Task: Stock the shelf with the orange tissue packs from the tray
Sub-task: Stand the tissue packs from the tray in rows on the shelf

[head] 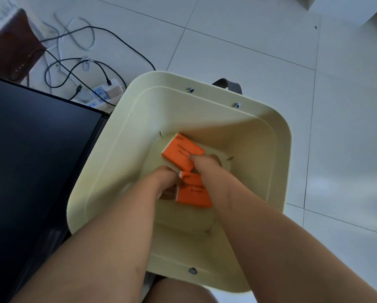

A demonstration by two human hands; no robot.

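Orange tissue packs lie on the floor of the cream tray point(270, 136) — the far pack point(181, 150) toward its back wall, the near pack point(195, 193) at its middle. The near pack's left end is gripped by the curled left hand point(165, 180). The right hand point(205, 161) has its thumb laid on the far pack, but its fingers are hidden, so its hold cannot be told. Gripped by one end, the near pack could twist loose when lifted. No shelf is clearly made out.

I get a dim, bluish-tinted view, with a soft window sheen on the floor tiles point(345, 182) at right, deep shade down inside the tray point(205, 119), slight softness throughout, and wide-angle bending towards the edges.
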